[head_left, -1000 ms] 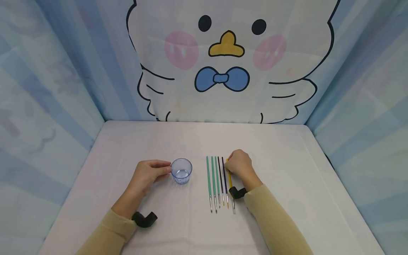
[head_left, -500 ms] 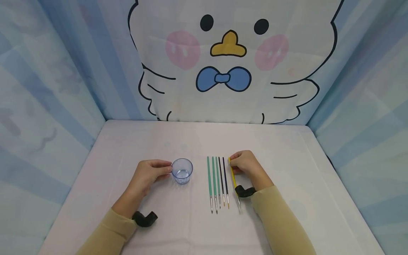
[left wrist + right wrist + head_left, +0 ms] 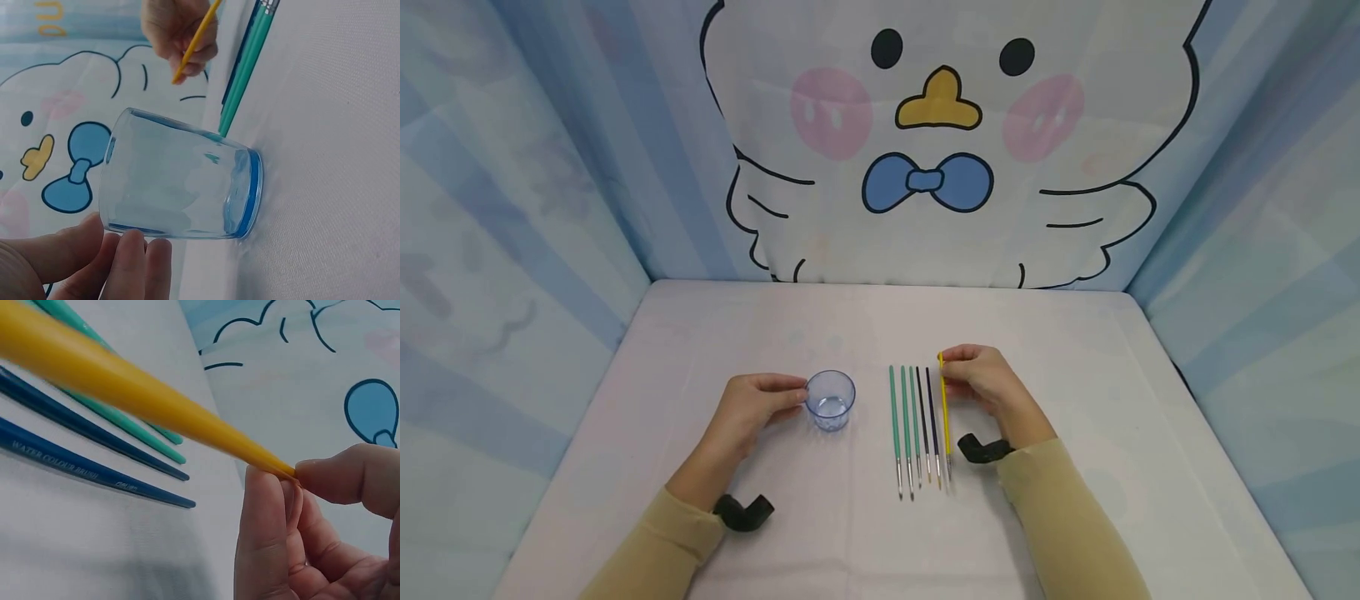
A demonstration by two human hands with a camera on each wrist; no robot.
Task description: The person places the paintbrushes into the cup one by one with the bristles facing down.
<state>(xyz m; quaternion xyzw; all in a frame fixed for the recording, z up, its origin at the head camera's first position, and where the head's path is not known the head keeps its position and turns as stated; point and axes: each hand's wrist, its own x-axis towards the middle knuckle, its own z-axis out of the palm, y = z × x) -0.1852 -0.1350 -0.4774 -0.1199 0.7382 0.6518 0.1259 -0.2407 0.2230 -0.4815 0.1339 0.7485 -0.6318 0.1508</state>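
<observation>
At the left, my left hand [image 3: 760,412] has its thumb and fingertips at the side of a clear bluish cup [image 3: 831,417], which stands upright. In the left wrist view the thumb tip [image 3: 92,224] is by the cup's rim and the other fingertips lie along its outer wall. My right hand [image 3: 988,379] pinches a yellow paintbrush [image 3: 945,417] by the tip of its handle, bristles toward me. Left of that brush lie two dark blue paintbrushes [image 3: 932,408] and several green paintbrushes [image 3: 905,408], side by side. Lettering on one dark handle [image 3: 56,464] reads "WATER COLOUR BRUSH".
A pale cloth covers the table [image 3: 752,333]. Behind it hangs a curtain [image 3: 925,242] with a cartoon bird, and blue striped curtains [image 3: 512,250] close in both sides. Black wrist mounts [image 3: 745,512] stick out near the sleeves.
My right hand has drawn the yellow paintbrush rightward out of the row and raised its handle end, moving slightly back. The left hand and cup stay put.
</observation>
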